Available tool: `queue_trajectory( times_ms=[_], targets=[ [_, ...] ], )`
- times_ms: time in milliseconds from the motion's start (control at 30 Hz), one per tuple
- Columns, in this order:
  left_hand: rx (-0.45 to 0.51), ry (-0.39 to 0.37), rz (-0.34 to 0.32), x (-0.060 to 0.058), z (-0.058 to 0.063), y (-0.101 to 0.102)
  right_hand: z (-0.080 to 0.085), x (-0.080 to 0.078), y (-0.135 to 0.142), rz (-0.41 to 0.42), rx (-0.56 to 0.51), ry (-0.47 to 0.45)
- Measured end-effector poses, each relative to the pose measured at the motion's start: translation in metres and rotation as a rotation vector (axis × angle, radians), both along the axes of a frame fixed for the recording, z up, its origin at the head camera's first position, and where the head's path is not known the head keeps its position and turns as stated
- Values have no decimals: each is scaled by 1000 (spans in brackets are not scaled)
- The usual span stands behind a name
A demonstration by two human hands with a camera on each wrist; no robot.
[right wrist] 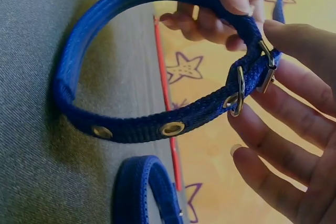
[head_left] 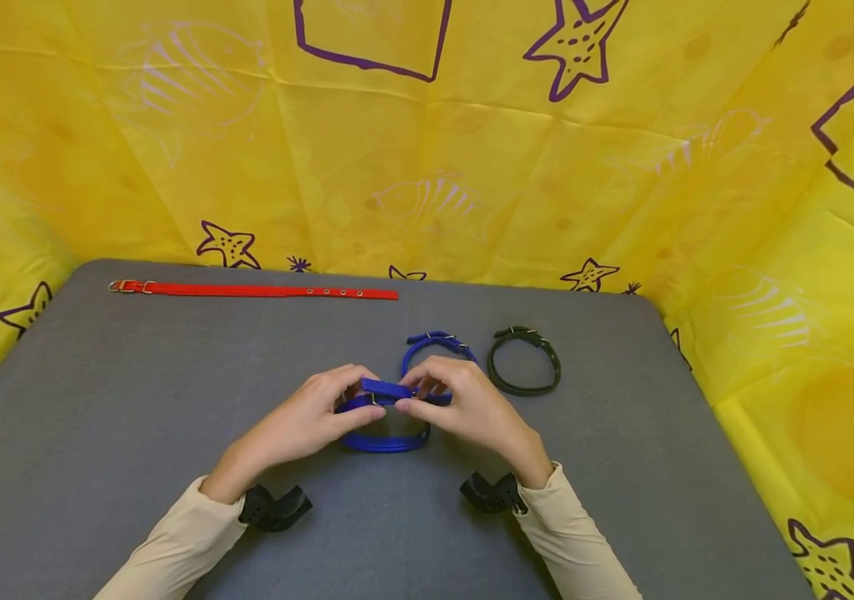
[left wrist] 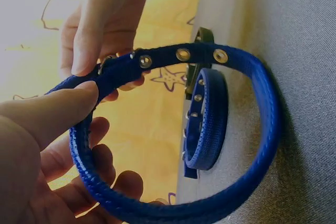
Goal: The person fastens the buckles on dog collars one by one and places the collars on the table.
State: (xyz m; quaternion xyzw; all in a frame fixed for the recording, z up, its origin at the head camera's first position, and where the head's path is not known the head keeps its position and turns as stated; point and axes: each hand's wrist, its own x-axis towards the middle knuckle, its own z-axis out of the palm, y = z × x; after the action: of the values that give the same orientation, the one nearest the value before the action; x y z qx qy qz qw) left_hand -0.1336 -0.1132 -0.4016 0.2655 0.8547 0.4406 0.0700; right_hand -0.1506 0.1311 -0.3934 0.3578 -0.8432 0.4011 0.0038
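Observation:
Both hands hold a blue collar, bent into a loop with its strap run through a metal buckle. My left hand pinches the band between thumb and fingers, left of the buckle. At the buckle, my right hand grips the strap, its thumb against the metal and the fingers behind. A metal ring hangs round the band beside the buckle. Metal eyelets line the band beyond it. The strap's loose end sticks out past the buckle, partly covered by the right fingers.
Just behind the hands, a second blue collar lies looped on the grey table. To its right is a looped dark green collar. A red collar lies straight along the back left edge. Yellow patterned cloth surrounds the table.

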Motion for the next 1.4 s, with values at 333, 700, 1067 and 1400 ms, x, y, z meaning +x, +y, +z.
queue_trajectory(
  times_ms=[333,700,1067,1400],
  targets=[
    [-32,-11,33,3,3,2,-3,3,-7,7,-46,52],
    [-37,-18,-2,2,1,2,-4,1,-8,41,-86,177],
    [-19,9,-11,3,1,3,-2,-2,-4,40,-100,211],
    [-7,14,-5,3,4,3,-4,0,-5,22,-132,230]
  ],
)
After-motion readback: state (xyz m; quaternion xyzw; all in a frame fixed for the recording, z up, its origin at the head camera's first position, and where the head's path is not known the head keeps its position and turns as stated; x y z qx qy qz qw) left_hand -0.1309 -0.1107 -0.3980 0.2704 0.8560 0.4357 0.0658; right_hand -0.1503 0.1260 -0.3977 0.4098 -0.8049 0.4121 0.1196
